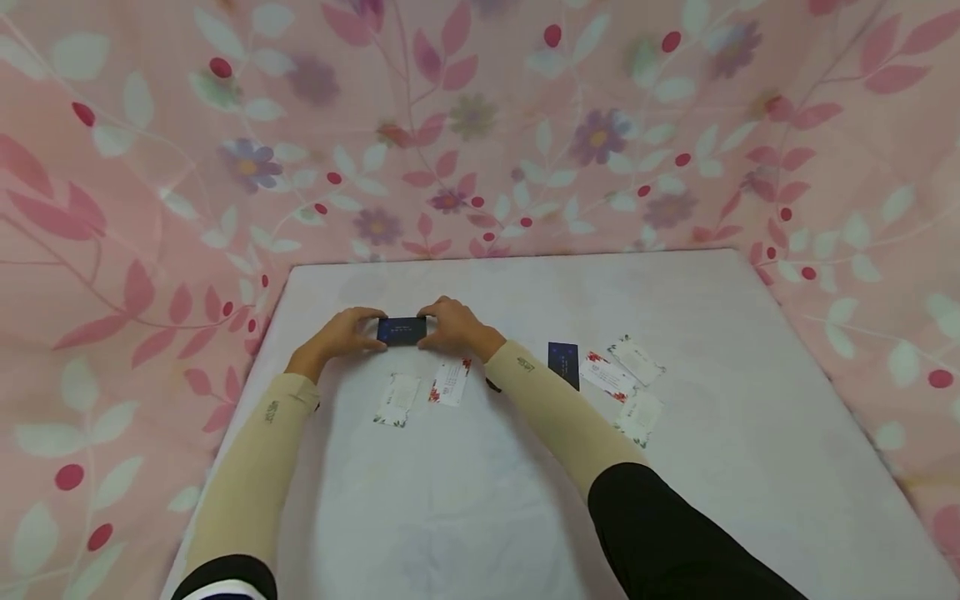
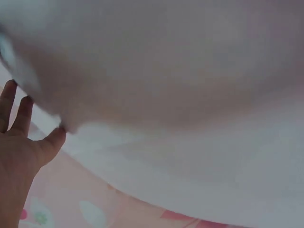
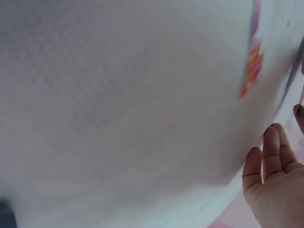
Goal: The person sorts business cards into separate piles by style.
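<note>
Navy card (image 1: pixel 402 331) between both hands (image 1: pixel 340 335) (image 1: pixel 456 327)

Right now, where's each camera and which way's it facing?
Head: on the head, forward and down at the held dark card; left hand, right hand, beige sleeves show.
Left wrist: on that wrist, across white tabletop; left hand at left edge.
Right wrist: on that wrist, likewise; right hand at lower right.
Head and left wrist share the left hand and floral cloth.

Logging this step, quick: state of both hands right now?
Left hand: holding a dark blue card at its left edge.
Right hand: holding that same card at its right edge.
</note>
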`<action>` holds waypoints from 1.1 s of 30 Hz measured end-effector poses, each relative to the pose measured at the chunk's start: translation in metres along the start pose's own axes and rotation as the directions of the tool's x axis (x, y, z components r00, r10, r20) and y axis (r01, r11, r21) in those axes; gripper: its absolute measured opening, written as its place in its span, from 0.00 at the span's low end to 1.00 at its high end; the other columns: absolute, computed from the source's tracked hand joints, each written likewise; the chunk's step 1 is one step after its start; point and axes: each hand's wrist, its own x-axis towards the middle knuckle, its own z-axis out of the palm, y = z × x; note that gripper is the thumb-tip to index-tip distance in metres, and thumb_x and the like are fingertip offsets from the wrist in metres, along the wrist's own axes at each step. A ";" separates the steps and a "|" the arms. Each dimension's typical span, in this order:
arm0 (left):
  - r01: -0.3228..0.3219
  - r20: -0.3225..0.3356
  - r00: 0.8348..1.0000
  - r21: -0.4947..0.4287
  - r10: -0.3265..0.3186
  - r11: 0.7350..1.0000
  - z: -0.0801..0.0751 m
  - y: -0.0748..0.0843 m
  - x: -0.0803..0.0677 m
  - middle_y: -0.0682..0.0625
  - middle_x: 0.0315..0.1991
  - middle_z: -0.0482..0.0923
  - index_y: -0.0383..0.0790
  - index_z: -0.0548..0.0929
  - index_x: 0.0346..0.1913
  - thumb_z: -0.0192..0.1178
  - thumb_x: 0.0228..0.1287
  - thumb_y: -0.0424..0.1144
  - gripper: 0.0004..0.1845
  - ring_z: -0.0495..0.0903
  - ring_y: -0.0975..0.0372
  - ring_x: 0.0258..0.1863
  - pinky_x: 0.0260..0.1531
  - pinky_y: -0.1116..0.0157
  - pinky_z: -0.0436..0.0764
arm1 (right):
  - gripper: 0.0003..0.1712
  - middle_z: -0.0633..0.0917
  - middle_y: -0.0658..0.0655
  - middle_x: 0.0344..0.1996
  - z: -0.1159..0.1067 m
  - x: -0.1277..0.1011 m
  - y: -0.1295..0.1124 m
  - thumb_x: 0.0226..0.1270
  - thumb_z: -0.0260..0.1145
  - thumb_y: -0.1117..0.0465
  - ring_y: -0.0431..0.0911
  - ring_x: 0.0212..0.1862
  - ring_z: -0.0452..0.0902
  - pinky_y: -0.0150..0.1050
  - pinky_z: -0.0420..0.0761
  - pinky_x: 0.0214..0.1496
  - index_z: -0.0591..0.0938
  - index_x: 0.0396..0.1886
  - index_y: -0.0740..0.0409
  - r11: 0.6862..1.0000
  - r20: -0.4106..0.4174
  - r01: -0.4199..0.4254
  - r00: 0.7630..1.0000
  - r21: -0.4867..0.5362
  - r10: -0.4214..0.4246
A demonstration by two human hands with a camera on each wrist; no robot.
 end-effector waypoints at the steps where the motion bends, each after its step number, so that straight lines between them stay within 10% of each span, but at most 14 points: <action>1: -0.010 -0.002 1.000 -0.003 0.010 1.000 0.001 -0.001 0.001 0.33 0.69 0.67 0.38 0.76 0.64 0.75 0.54 0.43 0.34 0.61 0.39 0.71 0.71 0.41 0.57 | 0.36 0.75 0.55 0.61 0.000 0.001 0.001 0.59 0.72 0.41 0.48 0.61 0.72 0.47 0.71 0.66 0.76 0.67 0.43 1.000 -0.004 -0.003 1.000 -0.003 0.003; 33: 0.025 0.004 1.000 -0.010 -0.025 1.000 0.007 -0.007 0.004 0.31 0.73 0.58 0.38 0.76 0.65 0.73 0.56 0.42 0.33 0.53 0.36 0.74 0.71 0.38 0.52 | 0.37 0.68 0.56 0.65 0.014 0.005 0.004 0.59 0.69 0.36 0.51 0.63 0.66 0.48 0.67 0.68 0.73 0.68 0.37 0.995 -0.015 -0.080 0.997 -0.052 0.079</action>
